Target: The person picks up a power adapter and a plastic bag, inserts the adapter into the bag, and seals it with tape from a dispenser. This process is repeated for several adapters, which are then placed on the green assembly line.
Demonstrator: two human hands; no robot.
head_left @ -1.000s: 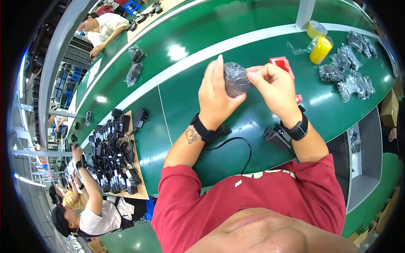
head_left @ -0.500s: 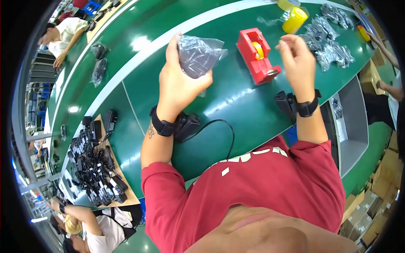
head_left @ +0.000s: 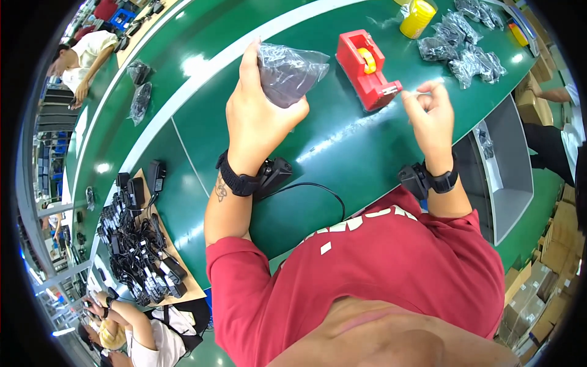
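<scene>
Head view: above the long green desk (head_left: 342,153), the left hand (head_left: 257,122) has its grip clenched around a clear plastic bag of dark parts (head_left: 287,73), beside the red plastic tape dispenser (head_left: 367,70), while the right hand (head_left: 431,116) pinches a thin clear tape strip (head_left: 408,93).

Long green workbench (head_left: 342,165) under bright overhead glare.

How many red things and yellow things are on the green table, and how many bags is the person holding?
Red tape dispenser: 1
Yellow tape rolls standing at the far edge: 1 whole, a second only partly in view
Clear bag of dark parts held in the left hand: 1
Total: 3 fully seen.
The right hand pinches only something small and clear by the dispenser.
</scene>
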